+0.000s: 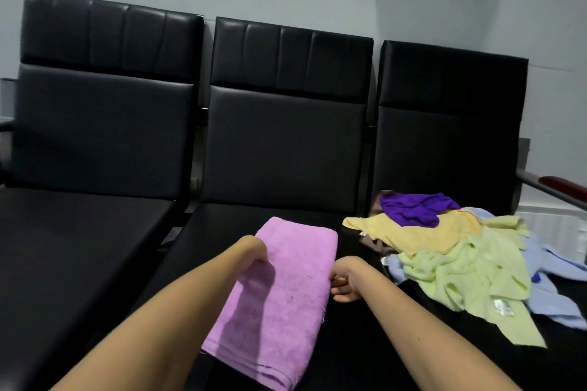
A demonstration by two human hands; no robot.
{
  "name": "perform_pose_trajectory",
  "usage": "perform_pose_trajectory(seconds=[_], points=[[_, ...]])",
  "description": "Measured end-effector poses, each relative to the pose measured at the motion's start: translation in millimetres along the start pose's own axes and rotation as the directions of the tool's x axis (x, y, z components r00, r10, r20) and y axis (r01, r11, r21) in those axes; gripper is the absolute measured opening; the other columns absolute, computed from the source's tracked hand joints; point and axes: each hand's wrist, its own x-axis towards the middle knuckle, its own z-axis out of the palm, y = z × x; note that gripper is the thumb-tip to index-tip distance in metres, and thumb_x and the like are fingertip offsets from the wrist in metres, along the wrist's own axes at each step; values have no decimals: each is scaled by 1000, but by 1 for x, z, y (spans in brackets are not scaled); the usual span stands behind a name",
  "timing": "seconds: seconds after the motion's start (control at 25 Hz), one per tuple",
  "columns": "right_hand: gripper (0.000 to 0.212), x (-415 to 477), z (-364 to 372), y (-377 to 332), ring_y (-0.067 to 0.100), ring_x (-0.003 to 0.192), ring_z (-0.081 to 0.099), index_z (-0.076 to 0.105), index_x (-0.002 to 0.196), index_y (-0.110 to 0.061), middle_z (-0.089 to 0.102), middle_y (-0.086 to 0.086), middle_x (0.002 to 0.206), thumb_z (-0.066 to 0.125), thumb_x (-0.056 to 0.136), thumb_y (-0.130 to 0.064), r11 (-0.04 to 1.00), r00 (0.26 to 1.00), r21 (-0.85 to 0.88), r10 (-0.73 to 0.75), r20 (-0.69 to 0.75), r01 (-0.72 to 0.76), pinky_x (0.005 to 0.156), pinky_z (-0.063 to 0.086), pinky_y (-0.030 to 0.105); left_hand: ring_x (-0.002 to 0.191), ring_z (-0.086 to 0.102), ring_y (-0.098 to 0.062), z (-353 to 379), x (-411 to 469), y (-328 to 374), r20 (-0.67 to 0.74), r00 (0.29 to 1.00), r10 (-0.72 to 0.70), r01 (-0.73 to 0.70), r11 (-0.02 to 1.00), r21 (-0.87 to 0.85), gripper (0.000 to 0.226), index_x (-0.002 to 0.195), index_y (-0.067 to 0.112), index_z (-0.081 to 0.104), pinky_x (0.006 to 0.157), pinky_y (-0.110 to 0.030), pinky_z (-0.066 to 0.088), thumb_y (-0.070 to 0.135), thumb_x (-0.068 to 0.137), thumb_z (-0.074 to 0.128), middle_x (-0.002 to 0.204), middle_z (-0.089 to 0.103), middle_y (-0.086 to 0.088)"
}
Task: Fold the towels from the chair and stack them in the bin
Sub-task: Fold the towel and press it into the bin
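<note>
both hands are curled closed on the long edges of one pink towel [286,289]: the left hand [255,251] grips its left edge and the right hand [344,279] pinches its right edge. the towel lies folded into a long strip on the seat of the middle chair [286,143] in a row of three black chairs [101,124]. on the right chair [444,136] sits one loose pile showing five colours: purple towel [413,208], yellow towel [409,233], green towel [470,270], blue towel [556,270], brown towel [374,244].
</note>
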Motion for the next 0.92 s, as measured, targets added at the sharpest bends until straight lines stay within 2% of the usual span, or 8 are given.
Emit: perform_pose_trajectory(seconds=[0.08,0.16,0.36,0.48,0.56,0.64,0.76,0.92], points=[[23,-1,0,1,13,56,45,49,70,-6,48,3,66,49,93,-6,999,999,4,35,25,-35,52,43,26,121,52,-34,-11,8,-3,-39,999,-6,2,996,-88,38,130,-6,49,91,-38,45,14,99,44,115,59,-22],[26,-1,3,1,10,55,43,49,67,-8,48,1,64,53,92,-10,998,997,-3,65,29,-65,51,42,24,118,54,-34,-10,17,-7,-80,997,1,-10,993,-116,34,125,-6,53,93,-38,46,9,97,43,121,59,-20],[28,-2,14,-5,10,56,39,47,67,-11,42,0,67,63,87,-22,997,998,-51,59,-21,-60,48,37,21,120,51,-27,4,23,-19,-248,968,34,-10,996,94,34,124,9,55,90,-32,45,16,91,48,130,53,-10],[18,4,23,-7,15,58,41,49,78,-6,43,7,72,61,88,-13,999,998,-41,11,-66,-13,56,43,23,128,38,-30,5,24,-20,-270,963,25,30,979,200,42,131,14,49,97,-38,40,24,90,51,137,42,-9],[7,6,24,-9,20,64,47,51,94,-3,47,11,78,55,90,-6,997,998,70,-16,-64,20,71,48,29,117,52,-30,-2,24,-17,-224,970,93,-67,991,120,33,119,8,57,88,-36,46,19,88,51,126,54,-9],[8,5,20,-11,19,67,50,51,100,-4,50,9,81,51,92,-4,977,1000,213,-27,0,26,69,49,31,93,61,-26,-9,23,-16,-135,984,112,-113,994,-3,17,93,3,61,76,-32,47,15,89,50,95,61,-9],[6,1,11,-12,15,64,46,53,83,-8,50,3,79,56,89,-9,994,999,107,-30,11,28,55,38,26,57,41,-18,-23,21,-17,109,994,-14,35,979,-199,30,64,6,47,62,-27,36,19,90,55,63,42,-8],[21,-5,-13,-25,12,50,34,49,69,-10,46,2,70,60,88,-11,996,995,25,-80,-58,82,46,30,23,49,23,-11,-49,13,-19,198,978,-71,144,911,-387,39,55,12,40,48,-20,21,19,88,59,56,31,0]])
